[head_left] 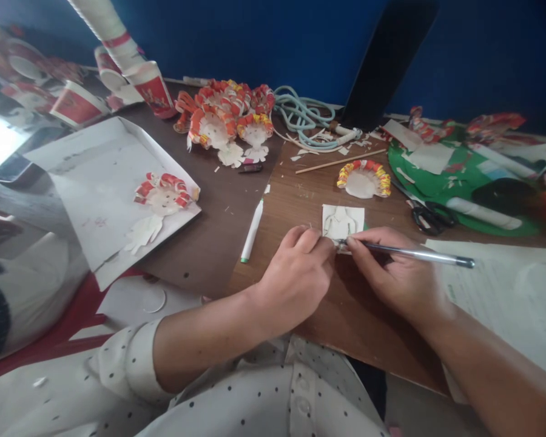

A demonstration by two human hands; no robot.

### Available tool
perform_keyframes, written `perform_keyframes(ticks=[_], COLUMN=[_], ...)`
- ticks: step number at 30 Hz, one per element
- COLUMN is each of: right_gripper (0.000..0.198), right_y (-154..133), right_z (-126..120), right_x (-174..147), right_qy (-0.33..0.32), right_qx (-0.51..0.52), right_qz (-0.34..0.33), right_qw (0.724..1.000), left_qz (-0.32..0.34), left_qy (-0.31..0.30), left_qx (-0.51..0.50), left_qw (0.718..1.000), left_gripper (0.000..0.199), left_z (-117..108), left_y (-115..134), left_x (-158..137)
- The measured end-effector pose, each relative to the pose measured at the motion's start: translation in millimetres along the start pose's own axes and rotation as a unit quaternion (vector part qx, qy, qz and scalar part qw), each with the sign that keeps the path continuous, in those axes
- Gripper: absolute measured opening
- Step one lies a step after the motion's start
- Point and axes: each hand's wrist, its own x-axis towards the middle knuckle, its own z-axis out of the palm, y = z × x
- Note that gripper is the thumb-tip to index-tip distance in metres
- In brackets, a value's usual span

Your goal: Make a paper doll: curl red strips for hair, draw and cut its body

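A small white paper square [343, 220] with a drawn outline lies on the brown tabletop. My left hand [298, 273] is at its lower left corner, fingers curled together and gripping the edge. In my right hand [398, 273] is a silver pen [418, 254], held in a writing grip with its tip on the lower part of the square. Just behind the square sits a round paper piece with a red and yellow curled border [363, 184]. To the left lies a white marker [253, 232] with a green end.
Black scissors [430, 217] lie beside a green disc [464, 182] covered in scraps. A pale blue cord [300, 115], a thin stick [341, 162] and several finished paper crafts [230, 115] are at the back. Left, a white tray [95, 182] and paper cups [152, 88]. Written sheets [505, 291] lie right.
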Motion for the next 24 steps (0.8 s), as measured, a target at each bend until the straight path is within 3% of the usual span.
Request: perform_keyframes(ticks=[18, 24], right_gripper=[0.012, 0.019], right_y=[-3.0, -3.8], right_z=[0.6, -6.2], right_x=[1.3, -1.1], right_qy=[-0.010, 0.045], right_qx=[-0.003, -0.038], right_qz=[-0.008, 0.013], right_qw=[1.000, 0.998], left_qz=[0.002, 0.001], left_qy=[-0.002, 0.002], left_qx=[-0.008, -0.021], left_qw=[1.000, 1.000], left_gripper=[0.020, 0.016], left_z=[-0.7, -1.3], left_y=[0.3, 0.4], left_x=[-0.2, 0.0])
